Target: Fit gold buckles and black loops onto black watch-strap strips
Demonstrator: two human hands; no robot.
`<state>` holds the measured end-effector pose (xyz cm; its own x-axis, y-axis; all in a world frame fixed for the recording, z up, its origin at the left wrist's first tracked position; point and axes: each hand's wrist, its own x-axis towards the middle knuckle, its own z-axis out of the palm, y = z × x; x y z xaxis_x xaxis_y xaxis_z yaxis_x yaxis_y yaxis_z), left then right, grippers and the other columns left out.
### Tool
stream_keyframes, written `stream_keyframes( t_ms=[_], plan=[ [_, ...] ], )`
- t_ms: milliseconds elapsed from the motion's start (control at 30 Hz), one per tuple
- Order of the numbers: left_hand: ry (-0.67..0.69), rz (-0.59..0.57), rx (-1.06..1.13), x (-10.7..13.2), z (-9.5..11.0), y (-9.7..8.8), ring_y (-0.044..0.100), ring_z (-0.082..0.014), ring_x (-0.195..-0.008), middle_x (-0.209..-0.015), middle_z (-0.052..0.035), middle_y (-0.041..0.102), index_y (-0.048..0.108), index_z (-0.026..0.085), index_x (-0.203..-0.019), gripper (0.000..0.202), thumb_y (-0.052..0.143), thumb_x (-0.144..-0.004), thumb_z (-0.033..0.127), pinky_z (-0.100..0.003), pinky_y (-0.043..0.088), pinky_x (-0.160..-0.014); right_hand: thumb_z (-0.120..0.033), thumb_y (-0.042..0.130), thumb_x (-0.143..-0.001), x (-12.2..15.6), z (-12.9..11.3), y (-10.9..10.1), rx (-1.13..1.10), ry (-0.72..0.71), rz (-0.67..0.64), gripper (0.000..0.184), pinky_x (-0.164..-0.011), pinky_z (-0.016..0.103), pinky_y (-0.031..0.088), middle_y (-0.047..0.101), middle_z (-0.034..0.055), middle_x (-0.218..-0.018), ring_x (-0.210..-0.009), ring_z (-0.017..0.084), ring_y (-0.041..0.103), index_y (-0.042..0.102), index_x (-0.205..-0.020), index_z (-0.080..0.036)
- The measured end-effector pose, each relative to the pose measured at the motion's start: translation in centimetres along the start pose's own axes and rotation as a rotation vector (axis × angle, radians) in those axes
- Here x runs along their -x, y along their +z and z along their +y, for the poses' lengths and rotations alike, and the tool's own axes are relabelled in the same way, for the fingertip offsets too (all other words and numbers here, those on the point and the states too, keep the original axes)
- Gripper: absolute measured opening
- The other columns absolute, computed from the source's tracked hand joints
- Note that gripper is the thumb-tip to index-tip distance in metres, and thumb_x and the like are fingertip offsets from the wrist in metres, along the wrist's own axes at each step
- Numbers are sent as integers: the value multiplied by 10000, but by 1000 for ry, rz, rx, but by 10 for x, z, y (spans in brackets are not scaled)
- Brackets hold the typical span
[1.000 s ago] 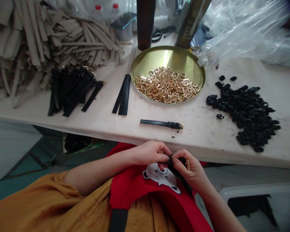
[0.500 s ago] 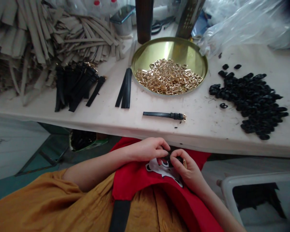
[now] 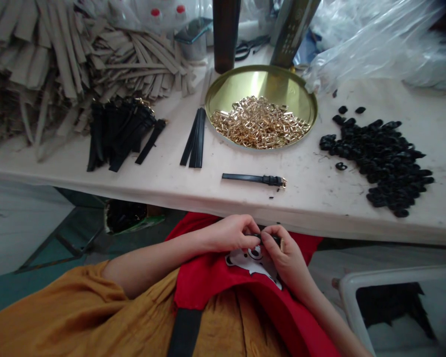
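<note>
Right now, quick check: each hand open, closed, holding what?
Left hand: closed, pinching a black piece.
Right hand: closed on what looks like the same piece.

Both hands are just off the table's [image 3: 308, 203] near edge, fingertips v. close tog.; from here I can't tell if they touch. L hand [image 3: 236, 233] pinches, thumb vs. index, fingers curled; L forearm [image 3: 159, 255] is bare, slanting in twd. the table at a shallow angle. R hand [image 3: 286, 253] pinches too, knuckles bent; R forearm [image 3: 329, 310], also bare, comes at the table more steeply.
</note>
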<state>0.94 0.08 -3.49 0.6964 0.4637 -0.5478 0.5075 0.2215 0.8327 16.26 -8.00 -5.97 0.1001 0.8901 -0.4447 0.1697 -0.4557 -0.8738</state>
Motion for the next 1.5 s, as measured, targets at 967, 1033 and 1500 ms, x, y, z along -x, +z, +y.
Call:
stream_keyframes(
  t_ms=[967, 1033, 1500],
  plan=[
    [5, -82, 29, 8, 1, -1, 548, -100, -628, -810, -27, 620, 526, 139, -1005, 255, 419, -789, 218, -183, 421, -514, -431, 499, -790, -5, 1, -16, 47, 9, -270, 237, -456, 215, 290, 401, -61, -558, -496, 99, 339, 473, -709, -210],
    [15, -70, 38, 9, -3, 2, 543, -99, -630, -804, -21, 618, 536, 142, -981, 243, 445, -778, 241, -183, 419, -518, -416, 506, -788, -2, 1, -18, 54, -22, -289, 232, -474, 216, 308, 419, -53, -583, -524, 103, 363, 473, -694, -207],
    [-40, -145, -193, 11, 0, -6, 479, -91, -534, -625, 12, 552, 554, 141, -730, 182, 443, -743, 285, -179, 345, -464, -427, 464, -823, 4, 7, 2, 113, -103, -4, 225, -445, 235, 294, 416, -41, -573, -504, 118, 371, 493, -780, -208]
  ],
)
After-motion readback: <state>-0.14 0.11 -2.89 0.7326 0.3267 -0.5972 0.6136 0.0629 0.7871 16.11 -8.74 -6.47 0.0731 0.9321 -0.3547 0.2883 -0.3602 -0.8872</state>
